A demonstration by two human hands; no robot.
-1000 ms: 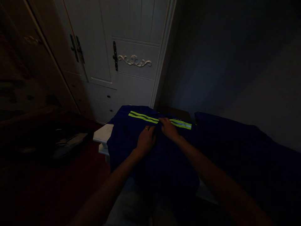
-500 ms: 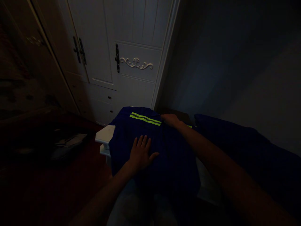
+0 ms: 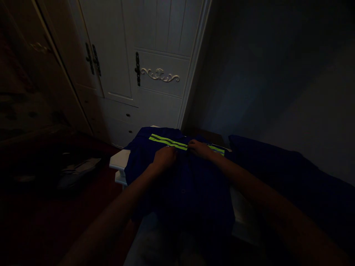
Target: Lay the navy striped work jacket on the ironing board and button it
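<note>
A dark blue work shirt (image 3: 205,195) with two yellow-green reflective strips across its chest lies spread over a white piece of furniture (image 3: 119,159). My left hand (image 3: 165,158), a ring on one finger, is closed on the shirt's front just below the left strip. Close by on the right, my right hand (image 3: 200,149) pinches the cloth between the two strips, near the middle of the front. What exactly lies between the fingertips is too dark to make out. A small round button (image 3: 183,191) shows lower on the shirt.
Behind the shirt stands a white wardrobe (image 3: 161,107) with dark handles. More dark blue cloth (image 3: 266,162) lies to the right, beside the wall (image 3: 291,85). A dark bundle with pale parts (image 3: 80,166) rests on the red floor (image 3: 108,199) at the left.
My left hand has moved up from lying flat on the shirt and closed on its cloth near the strip. My right hand has shifted slightly down; more of the right strip shows.
</note>
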